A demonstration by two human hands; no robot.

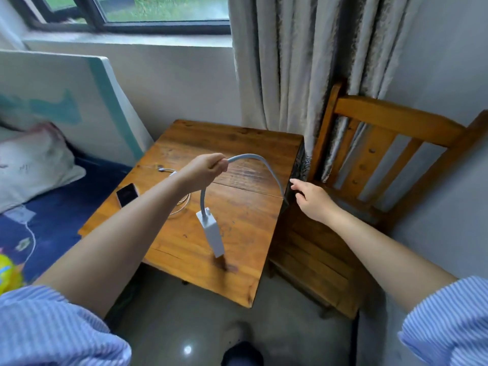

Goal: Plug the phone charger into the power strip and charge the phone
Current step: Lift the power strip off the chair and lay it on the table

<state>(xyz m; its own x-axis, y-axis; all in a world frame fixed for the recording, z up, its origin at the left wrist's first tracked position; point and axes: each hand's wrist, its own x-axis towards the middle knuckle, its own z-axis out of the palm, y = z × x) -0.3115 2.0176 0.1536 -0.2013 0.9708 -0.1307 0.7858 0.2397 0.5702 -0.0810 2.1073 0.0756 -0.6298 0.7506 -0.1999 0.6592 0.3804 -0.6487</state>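
As left hand (208, 167) grips cord (253, 158), power strip (211, 233) dangling, unlabelled

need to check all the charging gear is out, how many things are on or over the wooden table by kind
power strip: 1, dangling by its cord from the left hand
phone: 1
thin white cable: 1, coiled on the table
Total: 3
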